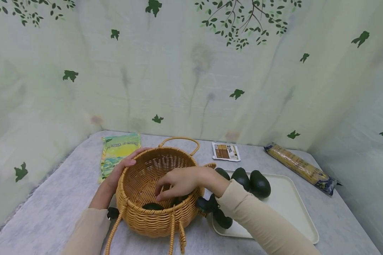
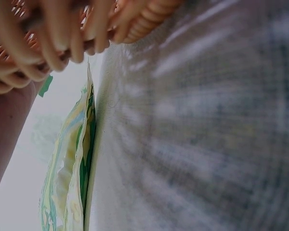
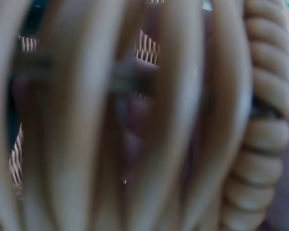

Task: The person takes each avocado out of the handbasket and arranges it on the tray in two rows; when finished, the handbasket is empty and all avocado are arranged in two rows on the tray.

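Note:
A round wicker basket (image 1: 153,222) stands tilted on the table, its opening facing me. My left hand (image 1: 127,162) grips the basket's left rim, thumb lying on the edge. In the left wrist view, the basket's weave (image 2: 77,33) fills the upper corner. Over the basket's right rim, my right hand (image 1: 178,181) reaches inside, thumb and index finger apart with nothing visible between them. Beneath it, a dark avocado (image 1: 152,206) lies against the near wall; another dark shape is partly hidden under the palm. Basket strands (image 3: 183,115) block most of the right wrist view.
Right of the basket is a white tray (image 1: 287,202) bearing several dark avocados (image 1: 260,184), partly behind my right forearm. A green-yellow packet (image 1: 119,148) lies back left, a small brown-and-white packet (image 1: 226,151) behind, a long noodle-like package (image 1: 301,168) at back right. Basket handles loop outward.

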`<state>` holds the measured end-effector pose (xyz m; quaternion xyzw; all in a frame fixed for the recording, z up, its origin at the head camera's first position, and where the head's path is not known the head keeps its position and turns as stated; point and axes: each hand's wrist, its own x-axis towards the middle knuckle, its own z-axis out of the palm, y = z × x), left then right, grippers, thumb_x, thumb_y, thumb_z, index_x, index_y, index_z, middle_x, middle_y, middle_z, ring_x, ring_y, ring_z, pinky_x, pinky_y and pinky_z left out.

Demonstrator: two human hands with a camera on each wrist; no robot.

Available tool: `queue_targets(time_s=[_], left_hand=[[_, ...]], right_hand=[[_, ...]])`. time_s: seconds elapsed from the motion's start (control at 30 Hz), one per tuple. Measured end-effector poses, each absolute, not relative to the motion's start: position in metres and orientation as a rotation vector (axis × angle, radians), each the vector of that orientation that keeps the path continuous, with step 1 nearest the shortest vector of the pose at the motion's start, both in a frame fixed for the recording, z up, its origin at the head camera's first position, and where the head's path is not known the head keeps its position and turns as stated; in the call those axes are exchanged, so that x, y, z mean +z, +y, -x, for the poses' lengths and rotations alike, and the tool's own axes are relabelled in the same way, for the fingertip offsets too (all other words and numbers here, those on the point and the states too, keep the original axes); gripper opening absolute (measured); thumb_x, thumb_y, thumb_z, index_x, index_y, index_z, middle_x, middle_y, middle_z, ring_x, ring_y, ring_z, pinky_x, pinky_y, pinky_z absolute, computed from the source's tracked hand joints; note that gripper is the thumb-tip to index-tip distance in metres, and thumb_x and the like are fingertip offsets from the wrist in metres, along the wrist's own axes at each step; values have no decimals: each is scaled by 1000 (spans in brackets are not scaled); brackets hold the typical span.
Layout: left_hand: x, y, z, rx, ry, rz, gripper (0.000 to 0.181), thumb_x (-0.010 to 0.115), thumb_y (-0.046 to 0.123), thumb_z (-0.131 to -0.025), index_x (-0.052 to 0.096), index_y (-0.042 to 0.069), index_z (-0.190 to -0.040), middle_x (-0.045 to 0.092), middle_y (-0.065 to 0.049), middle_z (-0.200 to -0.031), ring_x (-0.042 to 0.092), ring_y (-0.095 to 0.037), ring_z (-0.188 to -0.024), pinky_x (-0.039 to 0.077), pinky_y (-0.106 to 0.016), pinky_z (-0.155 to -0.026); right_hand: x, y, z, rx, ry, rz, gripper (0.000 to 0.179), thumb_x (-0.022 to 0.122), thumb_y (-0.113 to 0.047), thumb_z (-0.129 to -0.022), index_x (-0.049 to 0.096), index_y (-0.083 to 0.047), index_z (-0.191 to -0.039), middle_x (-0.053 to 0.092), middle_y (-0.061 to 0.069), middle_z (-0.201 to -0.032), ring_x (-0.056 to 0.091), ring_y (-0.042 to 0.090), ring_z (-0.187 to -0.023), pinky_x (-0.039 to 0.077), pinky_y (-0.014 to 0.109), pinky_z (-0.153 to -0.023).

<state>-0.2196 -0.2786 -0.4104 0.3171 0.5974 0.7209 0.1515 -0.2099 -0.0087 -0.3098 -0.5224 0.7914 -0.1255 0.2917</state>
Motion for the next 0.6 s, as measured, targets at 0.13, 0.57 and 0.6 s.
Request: queue_targets(time_s=[0.13,0.57,0.6], left_hand=[[-413,-280,222,2068,1679,-948,58,17,15,-105,30,22,-161,43,-4,-155,47,-27,-140,47,-48,-108],[-412,-278,221,2090,1711,-852,61,16,12,-102,35,24,-159,46,-2,-152,48,-27,-139,47,-48,-107],[-413,-279,222,2095,1694,-855,62,14,10,-102,34,23,-160,45,-2,-153,47,-28,-140,47,-48,-108]], right_hand=[[-310,-9,211,-335,2162,1393,39,55,-41,-105,68,-17,-132,69,-9,-121,64,-1,-105,50,21,-91],[-313,-15,209,-139,2195,1342,44,54,-45,-105,65,-16,-136,69,-5,-125,63,7,-113,49,26,-96],[-314,-15,209,-124,2198,1344,44,54,-45,-105,65,-16,-136,68,-5,-125,63,8,-115,49,26,-97]])
